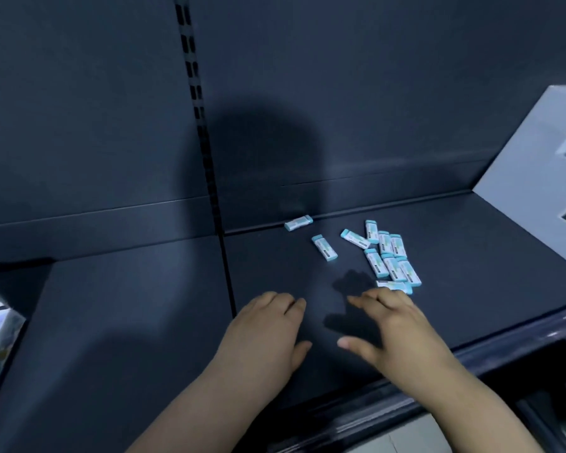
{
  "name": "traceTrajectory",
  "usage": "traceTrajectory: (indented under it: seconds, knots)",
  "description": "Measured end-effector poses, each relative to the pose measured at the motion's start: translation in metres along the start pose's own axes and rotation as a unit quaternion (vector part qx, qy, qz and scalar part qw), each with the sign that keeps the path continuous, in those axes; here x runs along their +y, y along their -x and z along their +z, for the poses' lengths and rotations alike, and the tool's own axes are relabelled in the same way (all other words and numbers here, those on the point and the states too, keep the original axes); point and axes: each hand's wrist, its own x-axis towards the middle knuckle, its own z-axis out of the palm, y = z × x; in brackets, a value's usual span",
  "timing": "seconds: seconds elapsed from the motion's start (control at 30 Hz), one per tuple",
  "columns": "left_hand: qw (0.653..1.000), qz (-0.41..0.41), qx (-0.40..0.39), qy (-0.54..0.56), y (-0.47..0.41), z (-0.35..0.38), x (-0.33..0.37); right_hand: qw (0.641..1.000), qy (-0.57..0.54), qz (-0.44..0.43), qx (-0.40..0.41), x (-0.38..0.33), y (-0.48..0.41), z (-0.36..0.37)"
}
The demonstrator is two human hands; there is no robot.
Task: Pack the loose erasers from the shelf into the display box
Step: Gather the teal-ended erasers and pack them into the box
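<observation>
Here, ten erasers (393,268) (most bunched) on one shelf (144,305), left hand (265,328) and right hand (396,328) empty, fingers loose

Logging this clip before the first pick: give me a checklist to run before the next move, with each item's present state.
1. Left hand free: ok, open, holds nothing.
2. Right hand free: ok, open, fingertips at the cluster's near edge.
3. Small white-and-blue rectangular erasers within reach: ok, loose on the dark flat shelf.
4. Pale grey cardboard box, possibly the display box, ready to fill: cannot tell, cut off at the right edge.
</observation>
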Motion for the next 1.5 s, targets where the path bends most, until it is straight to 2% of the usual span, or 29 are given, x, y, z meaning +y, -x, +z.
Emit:
traceTrajectory:
  seconds: [0.17,0.3,0.6,0.8,1.0,1.23,1.4,1.5]
  knots:
    - [1.000,0.013,-0.012,-0.013,-0.029,0.014,0.022,0.998,0.016,0.042,0.038,0.049,-0.004,-0.006]
    - [1.000,0.000,-0.001,-0.019,-0.062,0.025,0.044,0.998,0.032,0.032,0.034,0.092,-0.019,-0.019]
    - [0.996,-0.092,-0.007,-0.018,-0.135,0.048,0.106,0.992,0.010,-0.107,-0.069,0.181,-0.071,-0.047]
    - [0.985,-0.172,-0.007,0.028,-0.143,0.059,0.118,0.973,-0.029,-0.182,-0.141,0.194,-0.095,-0.040]
    - [0.972,-0.233,0.029,0.028,-0.136,0.055,0.127,0.966,-0.053,-0.214,-0.139,0.195,-0.101,-0.035]
    - [0.956,-0.293,-0.023,-0.004,-0.132,0.050,0.132,0.960,-0.058,-0.232,-0.145,0.199,-0.099,-0.038]
    - [0.954,-0.279,-0.079,-0.075,-0.129,0.036,0.128,0.959,-0.080,-0.229,-0.146,0.199,-0.099,-0.036]
    - [0.972,-0.222,-0.074,-0.037,-0.126,0.027,0.115,0.960,-0.092,-0.210,-0.163,0.196,-0.101,-0.036]
